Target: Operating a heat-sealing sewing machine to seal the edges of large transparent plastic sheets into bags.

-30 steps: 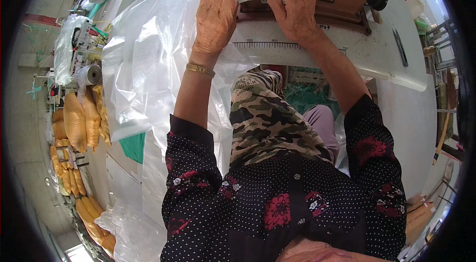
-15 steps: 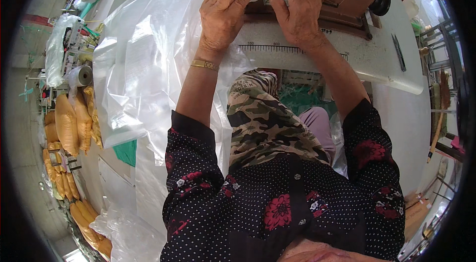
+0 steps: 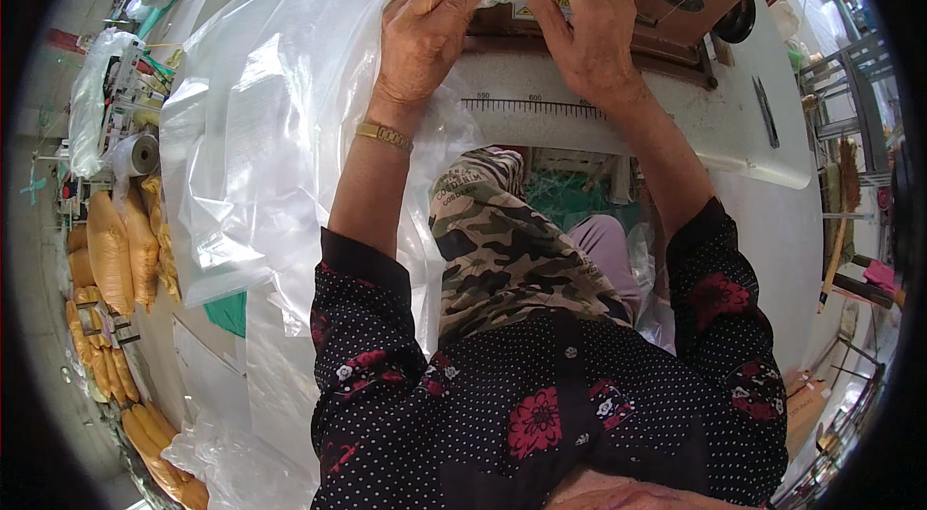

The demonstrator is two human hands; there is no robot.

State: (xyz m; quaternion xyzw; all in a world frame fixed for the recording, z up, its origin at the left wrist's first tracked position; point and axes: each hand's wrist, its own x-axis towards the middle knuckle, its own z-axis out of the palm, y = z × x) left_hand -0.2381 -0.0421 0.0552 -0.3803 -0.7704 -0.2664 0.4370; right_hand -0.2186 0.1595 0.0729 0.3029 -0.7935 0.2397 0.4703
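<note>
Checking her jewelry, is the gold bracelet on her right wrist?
No, the gold bracelet sits on the left wrist, just below the left hand gripping the clear plastic.

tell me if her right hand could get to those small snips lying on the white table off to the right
Probably yes. The snips lie in the open on the white table, nothing between them and the right hand. But that hand's grip is on the clear plastic sheet, so it must let go first.
</note>
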